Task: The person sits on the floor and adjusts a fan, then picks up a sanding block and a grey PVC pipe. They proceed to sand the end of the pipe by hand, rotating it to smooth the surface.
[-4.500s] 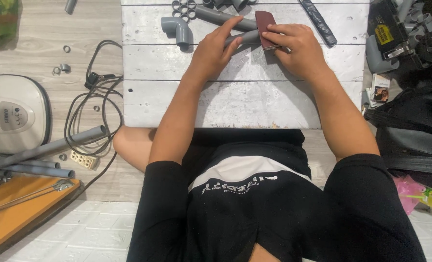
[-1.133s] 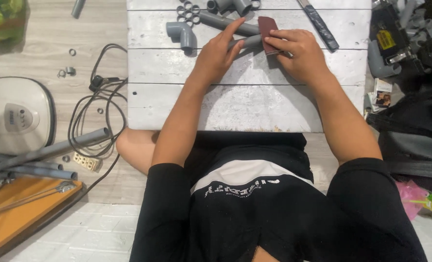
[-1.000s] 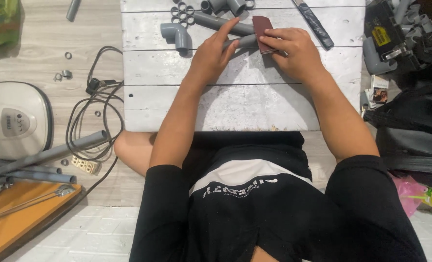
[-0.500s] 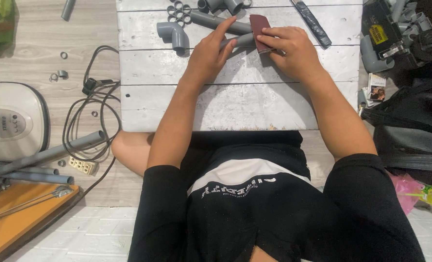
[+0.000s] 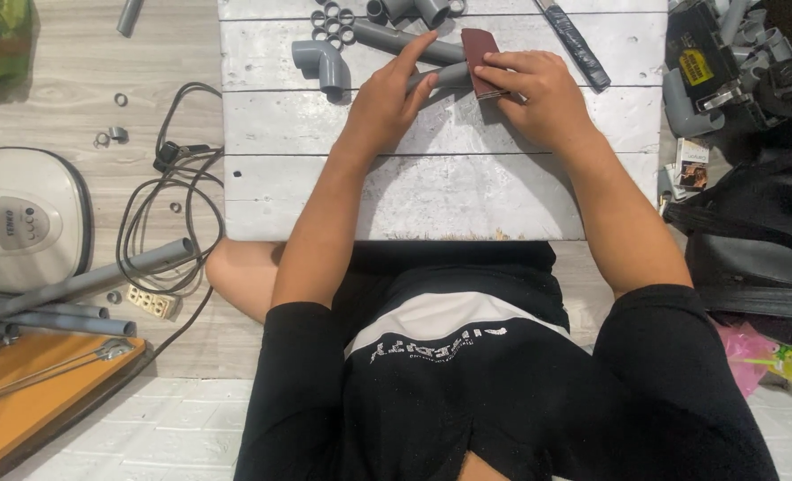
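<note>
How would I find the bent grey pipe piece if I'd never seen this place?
Look at the white wooden board in front of the person, then along its far edge, just beyond the left hand. The grey elbow fitting lies there alone. Unlike the straight grey pipe and little rings nearby, it curves like a corner.

On the board (image 5: 431, 178), an elbow fitting (image 5: 320, 64) lies left of the pipe (image 5: 445, 76).

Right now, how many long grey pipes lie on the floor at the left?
3: one pipe slants up toward the cable, two pipes lie side by side below it. Their left ends run out of view; more may be hidden.
</note>
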